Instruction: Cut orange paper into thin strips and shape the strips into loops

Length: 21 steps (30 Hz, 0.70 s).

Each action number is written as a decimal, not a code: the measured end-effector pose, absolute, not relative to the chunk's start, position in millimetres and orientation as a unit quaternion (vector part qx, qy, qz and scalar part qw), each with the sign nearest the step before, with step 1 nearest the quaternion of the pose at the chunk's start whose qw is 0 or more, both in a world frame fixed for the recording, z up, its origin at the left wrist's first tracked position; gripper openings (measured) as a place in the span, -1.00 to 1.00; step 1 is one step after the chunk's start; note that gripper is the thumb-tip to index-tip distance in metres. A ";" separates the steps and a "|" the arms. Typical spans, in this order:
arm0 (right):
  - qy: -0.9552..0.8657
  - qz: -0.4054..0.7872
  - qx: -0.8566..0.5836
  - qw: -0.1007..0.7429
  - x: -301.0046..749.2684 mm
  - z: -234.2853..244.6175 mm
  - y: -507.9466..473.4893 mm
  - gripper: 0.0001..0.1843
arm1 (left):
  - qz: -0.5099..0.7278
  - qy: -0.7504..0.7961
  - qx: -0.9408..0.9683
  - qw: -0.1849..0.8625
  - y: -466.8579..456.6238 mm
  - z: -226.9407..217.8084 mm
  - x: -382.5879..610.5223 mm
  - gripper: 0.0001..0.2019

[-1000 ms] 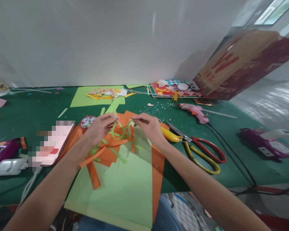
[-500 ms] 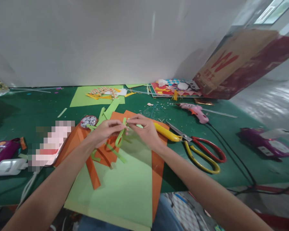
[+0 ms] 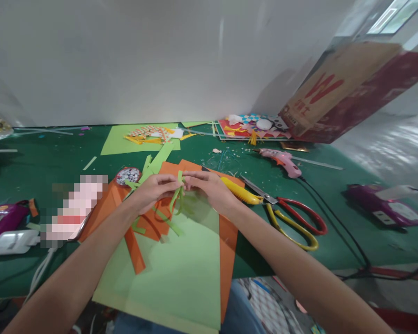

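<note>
Close together above the stacked paper, my left hand point(image 3: 158, 189) and my right hand point(image 3: 207, 186) both pinch a narrow green paper strip point(image 3: 176, 199). The strip bends into a loop that hangs below my fingertips. Beneath lies a large light green sheet point(image 3: 167, 283), with orange paper point(image 3: 229, 241) under it. Orange strips point(image 3: 135, 250) and short green strips point(image 3: 170, 222) are scattered on the sheet beside my left hand. A yellow-handled cutter point(image 3: 244, 191) lies just right of my right hand, its tip partly hidden.
Scissors point(image 3: 292, 218) with red and yellow handles lie to the right, a pink glue gun point(image 3: 282, 162) behind them with its cord trailing forward. A blurred phone point(image 3: 75, 208) and a round tin point(image 3: 128, 175) are at left. A paper bag point(image 3: 344, 88) stands at back right.
My right hand has lowered slightly, and its fingers have come closer to my left fingertips. The green loop has shifted and looks narrower.
</note>
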State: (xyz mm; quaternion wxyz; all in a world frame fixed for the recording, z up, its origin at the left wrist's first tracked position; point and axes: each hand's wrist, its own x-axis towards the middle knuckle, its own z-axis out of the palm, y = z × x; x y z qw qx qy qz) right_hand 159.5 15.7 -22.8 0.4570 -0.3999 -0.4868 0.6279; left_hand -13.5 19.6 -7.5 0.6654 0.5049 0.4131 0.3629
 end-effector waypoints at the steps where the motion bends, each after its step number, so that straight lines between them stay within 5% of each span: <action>1: -0.473 0.648 -0.389 0.452 159.9 -22.5 15.9 -0.76 | 0.363 0.412 0.505 0.666 19.5 -6.9 -13.4 -0.83; 21: -0.441 0.722 -0.330 0.418 161.9 -19.6 15.8 -0.85 | 0.339 0.378 0.520 0.687 19.5 -3.6 -14.1 -0.79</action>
